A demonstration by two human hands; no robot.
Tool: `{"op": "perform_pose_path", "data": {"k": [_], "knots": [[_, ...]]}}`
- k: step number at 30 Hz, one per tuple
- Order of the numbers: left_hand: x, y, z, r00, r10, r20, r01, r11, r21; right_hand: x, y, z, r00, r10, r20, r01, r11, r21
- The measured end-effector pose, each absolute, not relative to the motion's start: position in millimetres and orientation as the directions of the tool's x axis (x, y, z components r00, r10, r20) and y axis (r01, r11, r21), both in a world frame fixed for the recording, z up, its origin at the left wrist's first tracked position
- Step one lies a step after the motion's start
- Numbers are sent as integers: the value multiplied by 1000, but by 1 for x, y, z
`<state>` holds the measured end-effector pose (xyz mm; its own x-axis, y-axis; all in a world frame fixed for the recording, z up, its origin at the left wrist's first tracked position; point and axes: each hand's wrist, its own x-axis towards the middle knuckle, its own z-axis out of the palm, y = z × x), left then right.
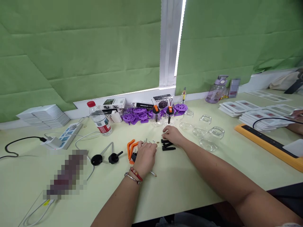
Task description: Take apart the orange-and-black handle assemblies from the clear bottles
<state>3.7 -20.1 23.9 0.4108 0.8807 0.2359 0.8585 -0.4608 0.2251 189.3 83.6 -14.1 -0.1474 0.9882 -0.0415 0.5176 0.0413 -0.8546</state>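
Note:
My left hand [145,156] rests knuckles-up on the pale green table [189,183], fingers curled over small parts beside two orange plastic handles [131,148] and a black piece. What it holds is hidden. My right hand [172,135] lies just beyond, fingers bent down onto small black plastic parts [168,146]. Tiny brass bits [155,142] lie between the two hands. A thin metal rod [153,173] sticks out under my left wrist.
Purple plastic wheels [139,115], two part-built orange-and-black units [156,112], clear glass jars [208,134], a water bottle [99,119], a power strip [68,135], two black plunger parts [105,157]. Card stacks [255,116] and another person's hand [295,121] at right.

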Motion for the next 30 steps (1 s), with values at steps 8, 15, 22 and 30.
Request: {"op": "perform_pose_path", "data": {"k": [8,15,22,30], "knots": [[4,-20,25,427,879,210,857,-468,217,193,77,-16,-160,987,13,547,99,-831],[4,-21,24,438,876,201,856,-475,203,196,77,-16,-168,985,38,546,125,-828],[5,-21,22,434,874,221,852,-477,216,205,82,-11,-112,990,82,568,131,-813],[-6,-17,29,241,867,437,871,-391,297,219,85,-6,-110,988,108,791,153,-592]]}}
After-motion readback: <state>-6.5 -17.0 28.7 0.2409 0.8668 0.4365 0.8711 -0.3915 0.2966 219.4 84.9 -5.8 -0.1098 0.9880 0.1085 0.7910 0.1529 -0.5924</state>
